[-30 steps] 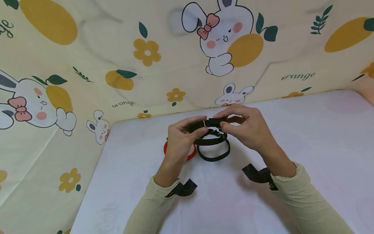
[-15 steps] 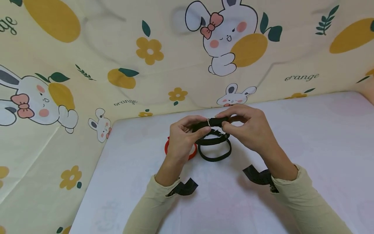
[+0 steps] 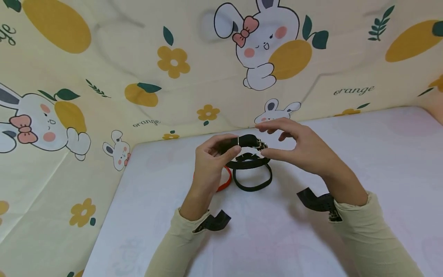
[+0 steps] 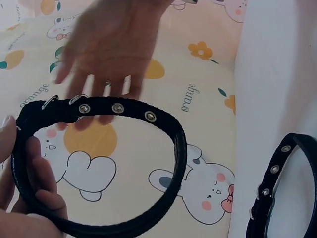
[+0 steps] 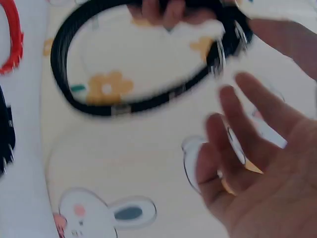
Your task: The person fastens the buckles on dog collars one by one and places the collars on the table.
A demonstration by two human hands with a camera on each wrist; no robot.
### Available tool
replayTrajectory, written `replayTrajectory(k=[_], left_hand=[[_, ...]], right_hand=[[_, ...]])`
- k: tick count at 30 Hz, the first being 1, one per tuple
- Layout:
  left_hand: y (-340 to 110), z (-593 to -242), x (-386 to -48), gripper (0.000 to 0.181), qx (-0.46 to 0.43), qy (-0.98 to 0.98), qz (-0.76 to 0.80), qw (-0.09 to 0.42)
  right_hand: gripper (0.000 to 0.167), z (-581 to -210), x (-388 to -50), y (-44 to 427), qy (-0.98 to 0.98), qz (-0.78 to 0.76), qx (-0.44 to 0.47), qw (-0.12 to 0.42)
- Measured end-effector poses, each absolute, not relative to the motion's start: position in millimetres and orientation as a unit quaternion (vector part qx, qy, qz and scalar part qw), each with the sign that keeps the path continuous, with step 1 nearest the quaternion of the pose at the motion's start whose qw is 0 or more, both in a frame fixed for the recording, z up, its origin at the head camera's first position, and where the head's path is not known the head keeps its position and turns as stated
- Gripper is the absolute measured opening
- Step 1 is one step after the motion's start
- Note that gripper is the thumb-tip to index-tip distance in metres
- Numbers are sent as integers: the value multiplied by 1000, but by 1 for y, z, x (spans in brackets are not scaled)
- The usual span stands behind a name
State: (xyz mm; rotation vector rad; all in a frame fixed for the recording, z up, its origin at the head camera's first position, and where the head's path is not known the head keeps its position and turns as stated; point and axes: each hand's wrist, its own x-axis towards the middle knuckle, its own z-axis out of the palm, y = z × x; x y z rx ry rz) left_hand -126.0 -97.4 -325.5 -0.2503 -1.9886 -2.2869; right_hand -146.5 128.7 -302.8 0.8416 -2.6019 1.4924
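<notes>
In the head view my left hand point(image 3: 209, 163) pinches a black collar point(image 3: 248, 141) between thumb and fingers, above the table. The collar forms a closed loop; its metal buckle point(image 3: 262, 145) faces right. Metal-rimmed holes show along its strap point(image 4: 117, 107) in the left wrist view. My right hand point(image 3: 304, 148) is spread just right of the buckle, holding nothing. Its thumb lies close to the buckle; I cannot tell whether they touch. Below the held loop, another black collar point(image 3: 252, 189) rests on the table. A red collar point(image 3: 225, 185) lies left of it, partly behind my left hand.
A white-covered table point(image 3: 256, 238) spreads under both forearms. Behind it hangs a cream cloth point(image 3: 204, 84) printed with rabbits, oranges and flowers. Black strips point(image 3: 212, 222) stick out from both sleeve cuffs.
My right hand has let go of the held collar; its fingers have spread and moved off to the right, uncovering the buckle. The left hand keeps its hold and has shifted slightly left.
</notes>
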Motion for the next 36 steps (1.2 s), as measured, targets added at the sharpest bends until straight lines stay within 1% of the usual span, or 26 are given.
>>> replayTrajectory(k=[3, 6, 10, 14, 17, 21, 24, 26, 28, 30, 31, 34, 36], left_hand=[[-100, -325, -128, 22, -85, -630, -770, 58], [-102, -326, -131, 16, -90, -600, -793, 57], [-107, -325, -135, 11, -81, -557, -825, 53], [-108, -322, -139, 12, -40, -508, -860, 39], [-110, -320, -141, 15, -26, -481, -876, 19], [-116, -321, -140, 23, -62, -534, -843, -15], [-125, -320, -140, 31, -117, -616, -778, -37], [-131, -319, -139, 38, -147, -657, -738, -45], [-134, -319, -139, 45, -165, -671, -721, -51], [-136, -319, -139, 49, -164, -667, -725, -52], [-136, -320, -140, 49, -159, -659, -734, -51], [-137, -322, -143, 48, -139, -622, -768, -56], [-138, -323, -145, 49, -126, -598, -789, -69]], right_hand=[[49, -302, -150, 133, -860, 440, 257, -35], [40, -304, -152, 132, -873, 421, 240, -59], [29, -304, -151, 131, -870, 445, 206, -54], [30, -303, -149, 128, -857, 474, 197, -30], [35, -303, -149, 126, -843, 493, 215, 6], [44, -305, -151, 129, -820, 516, 247, 39], [38, -305, -152, 134, -798, 547, 251, 37], [30, -305, -153, 137, -778, 581, 237, 27], [27, -306, -154, 139, -762, 606, 226, 15], [34, -305, -155, 140, -755, 616, 223, -4], [41, -305, -156, 142, -752, 617, 233, -17], [73, -306, -158, 148, -765, 569, 297, -50], [90, -306, -159, 153, -768, 534, 348, -63]])
